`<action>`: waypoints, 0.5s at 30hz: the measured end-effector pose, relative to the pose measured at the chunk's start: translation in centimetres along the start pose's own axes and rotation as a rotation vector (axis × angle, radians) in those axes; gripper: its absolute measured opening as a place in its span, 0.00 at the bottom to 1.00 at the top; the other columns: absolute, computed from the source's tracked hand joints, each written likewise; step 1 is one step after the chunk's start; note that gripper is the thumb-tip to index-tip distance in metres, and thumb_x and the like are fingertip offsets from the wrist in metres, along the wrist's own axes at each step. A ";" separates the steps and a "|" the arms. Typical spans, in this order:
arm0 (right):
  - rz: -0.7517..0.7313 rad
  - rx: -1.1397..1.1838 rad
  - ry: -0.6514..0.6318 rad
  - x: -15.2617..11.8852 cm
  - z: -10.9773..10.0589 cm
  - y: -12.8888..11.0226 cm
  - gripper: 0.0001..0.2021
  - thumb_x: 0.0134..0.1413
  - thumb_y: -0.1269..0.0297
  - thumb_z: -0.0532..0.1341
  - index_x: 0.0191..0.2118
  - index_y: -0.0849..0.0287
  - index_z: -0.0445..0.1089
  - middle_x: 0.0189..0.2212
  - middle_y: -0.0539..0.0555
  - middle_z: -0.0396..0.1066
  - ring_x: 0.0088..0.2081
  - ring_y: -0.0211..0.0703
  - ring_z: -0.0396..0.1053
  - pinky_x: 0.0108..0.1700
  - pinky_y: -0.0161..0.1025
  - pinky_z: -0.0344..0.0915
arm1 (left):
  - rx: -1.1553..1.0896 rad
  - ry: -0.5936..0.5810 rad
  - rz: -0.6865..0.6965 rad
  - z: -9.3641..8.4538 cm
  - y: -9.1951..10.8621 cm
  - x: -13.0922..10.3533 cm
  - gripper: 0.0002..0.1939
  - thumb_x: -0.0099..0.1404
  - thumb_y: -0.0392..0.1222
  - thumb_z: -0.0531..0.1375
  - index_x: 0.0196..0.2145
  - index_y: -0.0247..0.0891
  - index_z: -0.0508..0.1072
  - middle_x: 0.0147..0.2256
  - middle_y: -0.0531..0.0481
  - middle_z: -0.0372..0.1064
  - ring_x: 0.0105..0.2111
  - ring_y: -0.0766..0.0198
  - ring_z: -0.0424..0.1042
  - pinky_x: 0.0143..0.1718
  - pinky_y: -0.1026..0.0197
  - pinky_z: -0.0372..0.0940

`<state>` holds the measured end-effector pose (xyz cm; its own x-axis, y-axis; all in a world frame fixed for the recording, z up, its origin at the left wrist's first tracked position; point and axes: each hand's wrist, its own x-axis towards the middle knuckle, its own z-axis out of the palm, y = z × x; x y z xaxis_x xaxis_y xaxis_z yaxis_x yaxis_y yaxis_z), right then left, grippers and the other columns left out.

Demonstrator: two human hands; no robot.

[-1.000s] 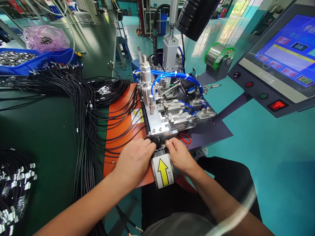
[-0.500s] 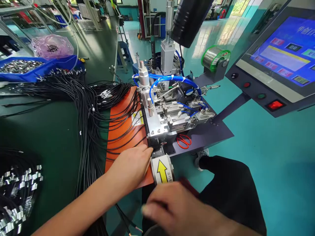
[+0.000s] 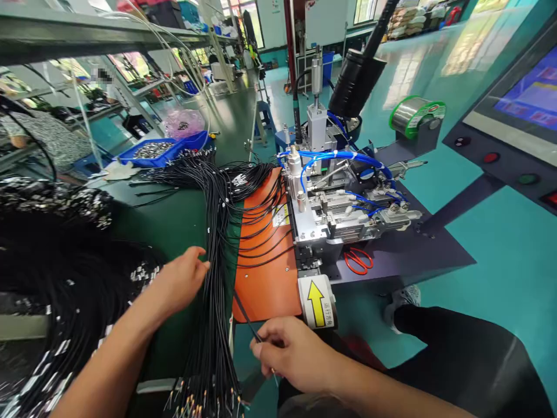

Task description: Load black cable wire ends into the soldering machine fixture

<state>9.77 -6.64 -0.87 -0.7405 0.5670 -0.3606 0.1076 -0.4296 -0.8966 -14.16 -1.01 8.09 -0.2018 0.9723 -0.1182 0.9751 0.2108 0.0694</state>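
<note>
Though between hands (image 3: 296,354), cable (image 3: 245,313) in right

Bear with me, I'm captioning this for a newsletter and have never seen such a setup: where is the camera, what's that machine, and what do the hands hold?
There is no robot here: a person works with bare hands, seen by a camera worn on the head, looking forward and down. The right hand pinches one black cable, which slants up towards a thick cable bundle on the green table. The left hand is beside that bundle; whether it touches is unclear. Several more cables curve over an orange plate towards the metal machine with its blue tubes. Behind it stands a green-rimmed spool of silvery wire.
</note>
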 end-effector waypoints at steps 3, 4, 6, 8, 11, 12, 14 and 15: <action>-0.075 -0.049 0.024 -0.7 -0.7 -1.6 0.12 0.59 0.61 0.57 0.26 0.59 0.65 0.20 0.47 0.65 0.21 0.32 0.58 0.24 0.29 0.53 | -0.066 -0.004 -0.030 2.9 -0.6 -1.6 0.25 0.64 0.50 0.50 0.51 0.28 0.66 0.39 0.37 0.74 0.35 0.52 0.76 0.38 0.53 0.69; -0.095 -0.072 0.032 -0.9 -1.0 -2.1 0.12 0.59 0.61 0.56 0.26 0.59 0.64 0.20 0.47 0.65 0.22 0.32 0.59 0.25 0.29 0.54 | -0.086 0.009 -0.034 3.6 -0.7 -1.9 0.27 0.65 0.52 0.50 0.53 0.27 0.64 0.41 0.36 0.73 0.35 0.53 0.76 0.38 0.53 0.69; -0.133 -0.128 0.065 -1.3 -1.7 -2.8 0.12 0.60 0.62 0.55 0.25 0.59 0.64 0.20 0.47 0.66 0.23 0.33 0.61 0.27 0.30 0.56 | -0.114 0.037 -0.033 4.4 -0.8 -2.3 0.30 0.65 0.54 0.51 0.55 0.27 0.62 0.43 0.36 0.71 0.36 0.54 0.75 0.38 0.53 0.70; -0.170 -0.202 0.131 -1.7 -2.6 -3.2 0.11 0.59 0.63 0.55 0.26 0.58 0.65 0.20 0.47 0.66 0.23 0.34 0.62 0.27 0.31 0.57 | -0.098 0.080 -0.037 4.5 -0.8 -2.4 0.30 0.66 0.54 0.52 0.56 0.26 0.62 0.44 0.36 0.70 0.36 0.55 0.75 0.39 0.52 0.70; -0.187 -0.311 0.244 -2.4 -3.9 -3.4 0.09 0.58 0.64 0.56 0.29 0.58 0.69 0.21 0.48 0.68 0.22 0.35 0.62 0.24 0.31 0.55 | -0.017 0.220 0.041 4.0 0.3 -2.8 0.24 0.68 0.48 0.51 0.54 0.28 0.64 0.46 0.34 0.67 0.41 0.52 0.73 0.44 0.48 0.68; -0.175 -0.315 0.267 -2.6 -4.2 -3.4 0.08 0.58 0.63 0.56 0.31 0.58 0.70 0.21 0.48 0.68 0.21 0.35 0.62 0.23 0.31 0.56 | -0.008 0.253 0.135 3.8 1.2 -3.0 0.20 0.69 0.45 0.50 0.53 0.30 0.66 0.47 0.35 0.67 0.44 0.51 0.72 0.48 0.47 0.67; -0.141 -0.277 0.288 -3.0 -4.7 -3.6 0.09 0.59 0.62 0.56 0.36 0.58 0.72 0.20 0.47 0.68 0.19 0.34 0.62 0.20 0.31 0.56 | -0.086 0.189 0.442 3.5 3.3 -3.6 0.15 0.68 0.37 0.50 0.51 0.36 0.68 0.48 0.41 0.68 0.50 0.54 0.68 0.54 0.48 0.63; -0.134 -0.253 0.293 -3.1 -4.8 -3.7 0.10 0.59 0.61 0.55 0.37 0.58 0.72 0.19 0.47 0.68 0.17 0.34 0.62 0.19 0.30 0.57 | -0.144 0.094 0.587 3.3 4.6 -3.9 0.16 0.68 0.35 0.51 0.52 0.40 0.67 0.50 0.43 0.67 0.53 0.57 0.66 0.56 0.51 0.62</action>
<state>14.87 -3.46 2.37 -0.5425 0.7982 -0.2621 0.2099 -0.1733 -0.9622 -8.62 -4.22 5.59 0.3518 0.9336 0.0678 0.9049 -0.3577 0.2305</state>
